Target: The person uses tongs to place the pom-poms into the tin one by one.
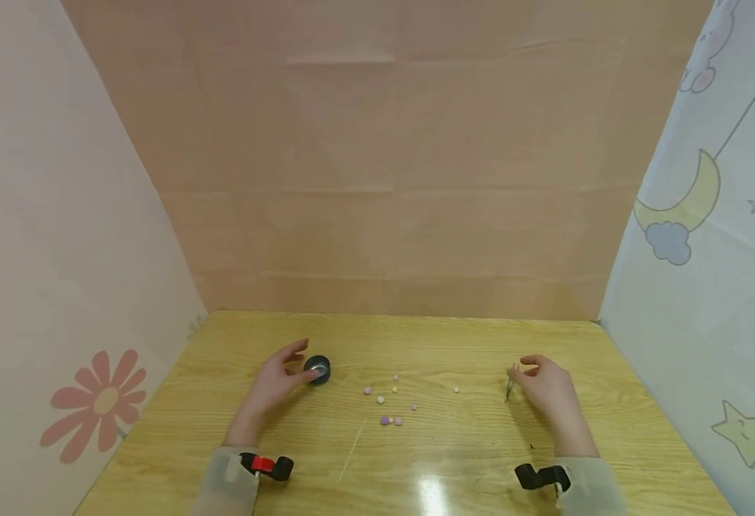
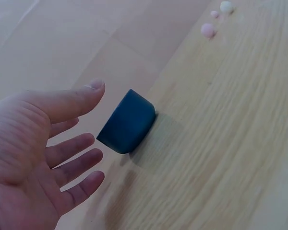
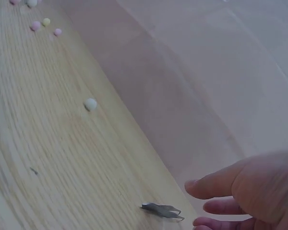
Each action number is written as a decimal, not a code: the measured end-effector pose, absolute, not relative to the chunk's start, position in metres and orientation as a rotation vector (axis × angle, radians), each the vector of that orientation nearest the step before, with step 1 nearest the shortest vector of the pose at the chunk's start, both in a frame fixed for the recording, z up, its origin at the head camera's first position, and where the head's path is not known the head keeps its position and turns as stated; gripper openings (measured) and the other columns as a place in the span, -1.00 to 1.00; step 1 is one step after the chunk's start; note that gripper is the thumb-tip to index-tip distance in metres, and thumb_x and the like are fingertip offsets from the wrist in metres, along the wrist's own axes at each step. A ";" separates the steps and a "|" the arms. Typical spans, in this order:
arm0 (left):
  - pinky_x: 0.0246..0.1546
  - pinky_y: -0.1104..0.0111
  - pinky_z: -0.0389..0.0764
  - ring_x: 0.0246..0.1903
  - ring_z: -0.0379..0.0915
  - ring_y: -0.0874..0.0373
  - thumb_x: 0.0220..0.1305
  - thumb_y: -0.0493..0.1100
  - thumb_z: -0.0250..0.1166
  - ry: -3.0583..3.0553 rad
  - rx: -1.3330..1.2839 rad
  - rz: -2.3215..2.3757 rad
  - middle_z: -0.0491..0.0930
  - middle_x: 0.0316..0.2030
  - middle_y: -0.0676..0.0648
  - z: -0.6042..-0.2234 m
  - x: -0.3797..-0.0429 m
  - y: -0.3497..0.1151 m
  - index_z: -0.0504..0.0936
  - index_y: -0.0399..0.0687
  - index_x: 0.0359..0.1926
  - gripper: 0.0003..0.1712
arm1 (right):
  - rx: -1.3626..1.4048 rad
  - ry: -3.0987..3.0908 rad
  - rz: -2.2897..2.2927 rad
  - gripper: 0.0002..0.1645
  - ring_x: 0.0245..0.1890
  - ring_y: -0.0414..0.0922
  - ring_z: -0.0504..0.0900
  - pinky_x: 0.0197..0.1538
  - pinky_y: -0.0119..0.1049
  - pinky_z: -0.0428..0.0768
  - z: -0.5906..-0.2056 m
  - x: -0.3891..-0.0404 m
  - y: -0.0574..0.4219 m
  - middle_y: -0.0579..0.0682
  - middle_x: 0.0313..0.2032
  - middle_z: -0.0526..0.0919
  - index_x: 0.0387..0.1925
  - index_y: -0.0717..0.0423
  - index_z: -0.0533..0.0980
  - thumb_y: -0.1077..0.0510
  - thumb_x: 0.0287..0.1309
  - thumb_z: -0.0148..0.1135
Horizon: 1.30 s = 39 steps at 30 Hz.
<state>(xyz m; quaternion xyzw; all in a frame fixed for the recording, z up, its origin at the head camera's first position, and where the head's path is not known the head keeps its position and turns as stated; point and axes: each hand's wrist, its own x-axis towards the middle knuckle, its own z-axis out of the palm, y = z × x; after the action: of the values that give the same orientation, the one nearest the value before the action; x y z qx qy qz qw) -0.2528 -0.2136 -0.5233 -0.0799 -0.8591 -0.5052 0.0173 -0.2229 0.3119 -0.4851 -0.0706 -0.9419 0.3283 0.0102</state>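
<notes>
Two items lay ungripped on the desk (image 1: 455, 455): cup (image 2: 127, 122) just beside the left hand (image 1: 277, 381), tweezers (image 3: 159, 210) by the right hand (image 1: 548, 387), each loosely spread. Beads (image 1: 380, 400) scattered between. Looked like reach or release; bead-picking would have called for pinching the tweezers.

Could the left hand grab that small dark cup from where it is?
Yes, most likely: the left hand is open right beside the small dark cup, its thumb and fingers pointing toward it, and nothing visible stands between them.
</notes>
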 end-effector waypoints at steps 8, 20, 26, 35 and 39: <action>0.30 -0.12 0.53 0.34 0.46 -0.23 0.28 -0.18 0.60 -2.656 -0.203 -1.644 0.49 0.43 -0.25 -0.531 -0.253 -0.211 0.45 -0.22 0.53 -0.13 | -0.245 -2.994 0.968 -0.28 -0.03 0.36 0.68 0.02 0.26 0.63 -0.493 -0.222 0.311 0.45 0.00 0.69 0.20 0.50 0.49 -0.10 0.42 0.33; 0.32 -0.14 0.51 0.27 0.53 -0.21 0.25 -0.17 0.62 -2.711 -0.192 -1.603 0.60 0.29 -0.24 -0.537 -0.251 -0.209 0.55 -0.20 0.46 -0.22 | -0.277 -3.021 0.954 -0.25 -0.02 0.38 0.65 0.02 0.27 0.61 -0.498 -0.221 0.310 0.46 0.01 0.66 0.11 0.49 0.50 -0.16 0.36 0.41; 0.34 -0.15 0.49 0.30 0.52 -0.25 0.27 -0.16 0.61 -2.736 -0.202 -1.561 0.58 0.32 -0.29 -0.535 -0.250 -0.209 0.57 -0.21 0.44 -0.24 | -0.259 -3.043 0.933 -0.29 0.02 0.42 0.63 0.05 0.30 0.61 -0.497 -0.222 0.308 0.46 0.03 0.66 0.10 0.49 0.56 -0.13 0.37 0.40; 0.30 -0.13 0.53 0.24 0.56 -0.20 0.27 -0.15 0.61 -2.732 -0.198 -1.595 0.61 0.28 -0.26 -0.535 -0.253 -0.210 0.57 -0.21 0.44 -0.24 | -0.249 -3.069 0.908 -0.22 0.00 0.38 0.65 0.03 0.27 0.62 -0.496 -0.224 0.308 0.44 0.03 0.67 0.12 0.50 0.56 -0.22 0.40 0.36; 0.26 -0.12 0.55 0.21 0.58 -0.17 0.27 -0.14 0.61 -2.737 -0.201 -1.585 0.63 0.26 -0.24 -0.535 -0.255 -0.211 0.57 -0.20 0.44 -0.23 | -0.267 -3.062 0.913 -0.28 -0.07 0.31 0.68 -0.01 0.24 0.63 -0.497 -0.226 0.306 0.38 -0.03 0.71 0.06 0.47 0.59 -0.19 0.40 0.37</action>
<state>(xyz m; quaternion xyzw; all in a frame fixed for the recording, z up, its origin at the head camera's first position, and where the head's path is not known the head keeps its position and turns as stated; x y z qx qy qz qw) -0.2547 -0.2109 -0.5355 -0.0635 -0.8635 -0.5002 -0.0137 -0.2257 0.3059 -0.4969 -0.0831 -0.9545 0.2845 -0.0324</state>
